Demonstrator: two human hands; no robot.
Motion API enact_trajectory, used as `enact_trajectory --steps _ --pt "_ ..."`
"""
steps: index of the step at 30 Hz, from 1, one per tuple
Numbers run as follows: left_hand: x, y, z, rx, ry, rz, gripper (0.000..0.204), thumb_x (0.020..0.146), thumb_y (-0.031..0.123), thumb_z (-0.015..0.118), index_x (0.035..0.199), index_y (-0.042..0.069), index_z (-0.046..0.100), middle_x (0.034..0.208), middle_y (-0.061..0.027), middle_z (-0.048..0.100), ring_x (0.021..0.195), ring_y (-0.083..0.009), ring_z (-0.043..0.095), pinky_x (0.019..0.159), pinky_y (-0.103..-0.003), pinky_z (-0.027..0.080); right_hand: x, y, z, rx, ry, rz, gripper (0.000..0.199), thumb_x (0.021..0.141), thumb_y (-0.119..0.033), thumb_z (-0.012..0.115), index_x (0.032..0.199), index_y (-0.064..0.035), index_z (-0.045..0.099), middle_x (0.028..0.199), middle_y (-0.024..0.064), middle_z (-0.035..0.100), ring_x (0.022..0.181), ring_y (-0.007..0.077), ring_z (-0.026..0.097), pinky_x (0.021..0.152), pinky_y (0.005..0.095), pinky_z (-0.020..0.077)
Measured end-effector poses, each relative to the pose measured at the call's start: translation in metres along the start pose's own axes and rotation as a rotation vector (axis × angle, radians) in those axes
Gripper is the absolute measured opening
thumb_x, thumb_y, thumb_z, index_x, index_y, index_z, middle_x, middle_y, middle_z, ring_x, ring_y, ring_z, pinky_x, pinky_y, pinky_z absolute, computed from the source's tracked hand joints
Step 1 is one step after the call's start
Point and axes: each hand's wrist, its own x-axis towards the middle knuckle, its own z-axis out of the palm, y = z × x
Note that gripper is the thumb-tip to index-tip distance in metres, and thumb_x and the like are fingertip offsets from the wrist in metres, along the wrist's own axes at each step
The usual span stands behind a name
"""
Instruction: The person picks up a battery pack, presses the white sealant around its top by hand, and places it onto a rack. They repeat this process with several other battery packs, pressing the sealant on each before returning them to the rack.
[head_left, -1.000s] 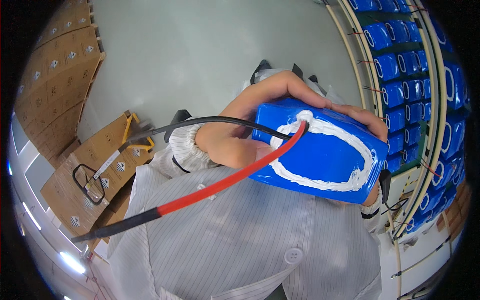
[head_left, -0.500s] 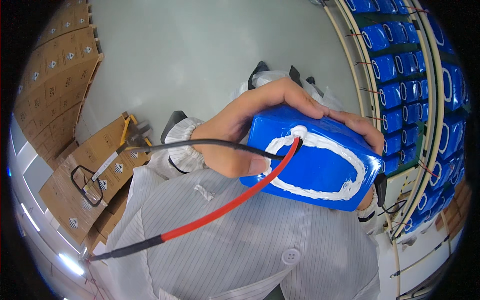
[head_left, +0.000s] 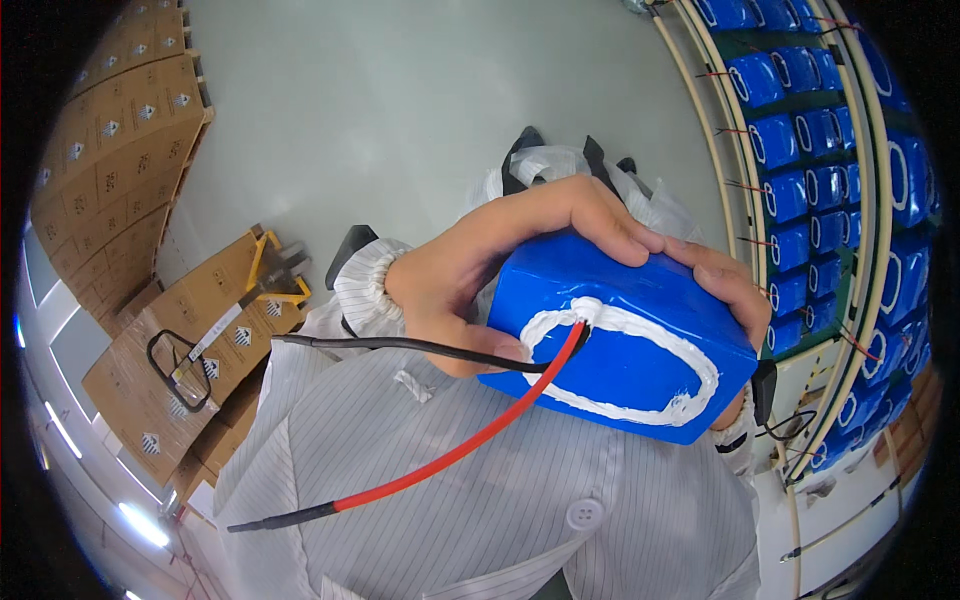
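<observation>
A blue-wrapped battery pack [head_left: 625, 365] is held up in front of my chest, tilted, with a ring of white sealant [head_left: 690, 405] on the face toward me. My left hand [head_left: 480, 255] grips its left side, thumb on the face by the ring, fingers over the top edge. My right hand [head_left: 725, 280] has its fingers over the top right edge; its palm is hidden behind the pack. A red lead [head_left: 450, 455] with a dark end and a black lead [head_left: 400, 343] come out at the ring's upper left, hanging leftward, the black one passing by my left thumb.
On the right, a rack [head_left: 755, 215] with cream tubes holds rows of similar blue packs [head_left: 780, 195]. Stacked cardboard cartons [head_left: 130, 140] stand at the far left. A pallet truck handle [head_left: 180, 370] rises beside more cartons [head_left: 140, 415]. Grey floor [head_left: 400, 100] lies ahead.
Both hands and the pack have moved slightly down, and the pack has turned a little. The dark end of the red lead has swung to the right. Both hands keep their hold.
</observation>
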Motion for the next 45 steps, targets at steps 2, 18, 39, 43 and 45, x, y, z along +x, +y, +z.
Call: enact_trajectory --steps 2,18,39,43,45 --pt "0.001 -0.001 -0.004 -0.010 -0.011 0.012 0.080 0.080 0.044 0.069 0.132 -0.013 0.048 0.137 -0.0367 0.048 0.131 -0.0423 0.052 0.108 -0.048 0.046 0.002 -0.004 0.002 -0.012 -0.004 -0.015 0.082 0.071 -0.033 0.092 0.135 -0.0057 0.048 0.134 0.0263 0.056 0.121 0.0343 0.058 0.099 0.0417 0.0488" --pt "-0.005 -0.017 -0.007 -0.231 0.005 0.075 0.078 0.065 0.030 0.066 0.132 -0.008 0.052 0.139 -0.0281 0.052 0.128 -0.0367 0.052 0.106 -0.045 0.044 0.016 -0.029 0.009 -0.262 -0.043 -0.008 0.087 0.067 -0.034 0.094 0.135 -0.0065 0.048 0.131 0.0260 0.057 0.114 0.0333 0.061 0.092 0.0395 0.0518" --pt "-0.002 -0.002 -0.001 -0.023 -0.036 0.041 0.073 0.077 0.035 0.068 0.131 -0.010 0.051 0.140 -0.0311 0.049 0.129 -0.0386 0.049 0.106 -0.048 0.044 0.003 -0.025 0.016 -0.124 0.063 0.034 0.042 0.097 -0.023 0.067 0.133 -0.0110 0.049 0.130 0.0294 0.057 0.122 0.0382 0.061 0.101 0.0459 0.0542" --pt "0.000 -0.007 0.002 0.036 -0.044 0.100 0.077 0.071 0.036 0.067 0.130 -0.011 0.053 0.138 -0.0303 0.051 0.127 -0.0376 0.050 0.103 -0.045 0.045 -0.008 -0.012 0.017 -0.084 0.114 -0.008 0.039 0.099 -0.023 0.065 0.133 -0.0110 0.049 0.128 0.0305 0.058 0.121 0.0388 0.061 0.099 0.0471 0.0561" --pt "0.001 -0.008 0.002 0.056 -0.042 0.114 0.078 0.071 0.036 0.067 0.130 -0.011 0.053 0.138 -0.0302 0.051 0.126 -0.0375 0.051 0.103 -0.045 0.045 -0.011 -0.008 0.016 -0.053 0.143 -0.008 0.039 0.099 -0.023 0.064 0.133 -0.0110 0.049 0.127 0.0314 0.058 0.120 0.0390 0.063 0.098 0.0478 0.0570"
